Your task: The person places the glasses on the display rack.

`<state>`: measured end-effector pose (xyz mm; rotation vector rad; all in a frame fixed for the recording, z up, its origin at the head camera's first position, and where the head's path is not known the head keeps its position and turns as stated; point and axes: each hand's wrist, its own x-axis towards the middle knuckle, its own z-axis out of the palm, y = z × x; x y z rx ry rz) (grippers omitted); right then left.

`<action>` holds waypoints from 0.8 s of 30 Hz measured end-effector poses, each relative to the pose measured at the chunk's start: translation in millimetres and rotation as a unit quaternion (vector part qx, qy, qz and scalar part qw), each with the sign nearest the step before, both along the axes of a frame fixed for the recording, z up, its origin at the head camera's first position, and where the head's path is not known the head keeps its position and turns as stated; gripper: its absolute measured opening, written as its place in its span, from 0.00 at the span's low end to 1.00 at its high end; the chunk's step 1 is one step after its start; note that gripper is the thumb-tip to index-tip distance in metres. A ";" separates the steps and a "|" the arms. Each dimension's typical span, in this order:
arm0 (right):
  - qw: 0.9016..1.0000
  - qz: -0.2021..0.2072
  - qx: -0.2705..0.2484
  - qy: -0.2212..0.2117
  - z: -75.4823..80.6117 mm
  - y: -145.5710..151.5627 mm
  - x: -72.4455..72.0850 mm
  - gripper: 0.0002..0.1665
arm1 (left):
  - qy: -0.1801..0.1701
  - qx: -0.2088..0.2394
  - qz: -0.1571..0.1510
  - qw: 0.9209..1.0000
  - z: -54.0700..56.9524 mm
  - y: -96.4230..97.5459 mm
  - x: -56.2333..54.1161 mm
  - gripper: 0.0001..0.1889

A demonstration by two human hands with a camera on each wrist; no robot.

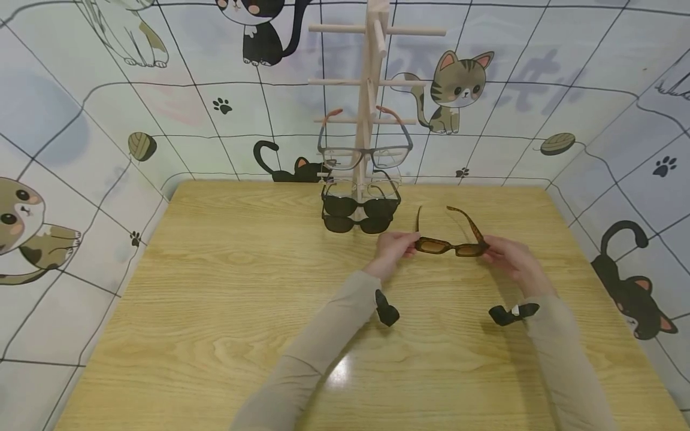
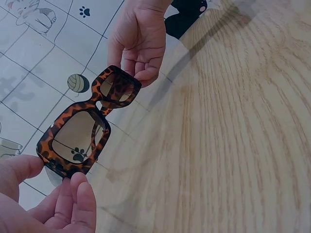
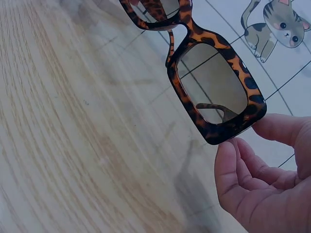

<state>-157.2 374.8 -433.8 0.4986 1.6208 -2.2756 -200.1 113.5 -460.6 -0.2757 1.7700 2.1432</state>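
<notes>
A pair of tortoiseshell sunglasses (image 1: pixel 454 249) with brown lenses is held above the table, its temples unfolded and pointing toward the back wall. My left hand (image 1: pixel 395 250) pinches the left outer corner of the frame between thumb and fingers. At the opposite corner, my right hand (image 1: pixel 512 258) grips the frame the same way. The left wrist view shows the thick spotted rim of the sunglasses (image 2: pixel 48 141) and both hands at its ends. Through a lens in the right wrist view, part of a temple (image 3: pixel 216 108) shows.
A wooden display stand (image 1: pixel 364 120) with several pegs rises at the back of the table (image 1: pixel 242 269). Grey-framed eyeglasses (image 1: pixel 366 149) hang on it, with dark sunglasses (image 1: pixel 358 224) lower down. A cat-patterned sheet (image 1: pixel 205 149) covers the walls around.
</notes>
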 end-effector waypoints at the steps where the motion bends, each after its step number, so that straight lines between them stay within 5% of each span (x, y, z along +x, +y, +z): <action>1: 1.000 -0.005 -0.002 0.003 1.7 0.1 1.8 0.16 | 0.000 0.006 -0.004 1.000 1.6 -0.2 0.5 0.11; 24: 0.992 -0.050 -0.054 0.103 43.0 -0.8 31.2 0.12 | 0.020 0.031 -0.081 0.996 51.8 -7.5 12.7 0.08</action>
